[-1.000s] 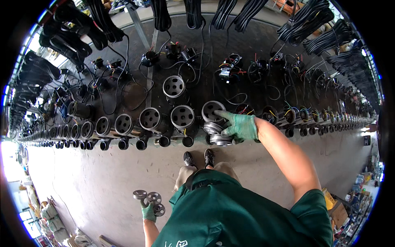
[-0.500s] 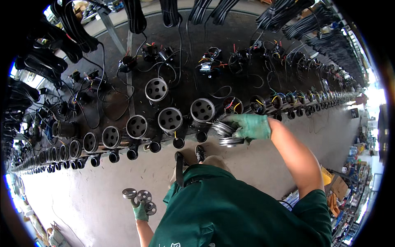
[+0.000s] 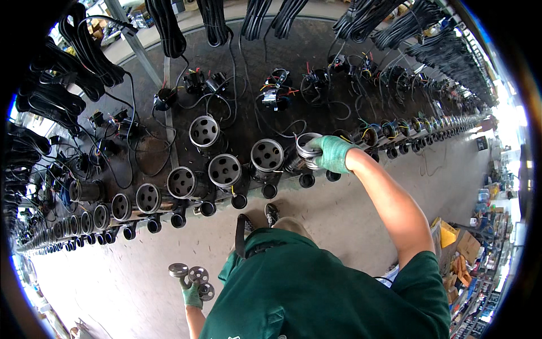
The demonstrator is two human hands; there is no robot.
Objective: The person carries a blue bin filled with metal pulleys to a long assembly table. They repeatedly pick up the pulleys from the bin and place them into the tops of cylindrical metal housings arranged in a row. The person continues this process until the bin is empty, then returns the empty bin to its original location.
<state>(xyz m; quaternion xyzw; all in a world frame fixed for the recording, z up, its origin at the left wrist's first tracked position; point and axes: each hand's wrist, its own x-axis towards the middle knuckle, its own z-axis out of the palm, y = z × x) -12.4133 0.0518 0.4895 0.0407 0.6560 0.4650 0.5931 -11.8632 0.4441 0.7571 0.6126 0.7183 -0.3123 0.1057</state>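
Note:
My right hand (image 3: 334,153), in a green glove, is closed on grey round metal covers (image 3: 308,143). It holds them at the mouth of a dark cylindrical housing (image 3: 291,161) in the row along the bench edge; whether a cover touches the rim, I cannot tell. Left of it stand housings topped by perforated discs, the nearest being a grey disc with round holes (image 3: 267,155). Low at the left, away from the bench, my gloved left hand (image 3: 192,295) grips several perforated metal discs (image 3: 198,275) fanned apart.
Rightward, the row continues with open housings (image 3: 370,135) showing coloured wires. On the dark bench (image 3: 254,73) lie small wired motor parts (image 3: 275,97) and black cables. Coiled black cables (image 3: 165,28) hang along the far side. Short black tubes (image 3: 239,201) jut out below the row.
My right hand has moved up with its covers, from in front of the row to over a housing's mouth. The left hand holds its discs as before. The view has shifted slightly.

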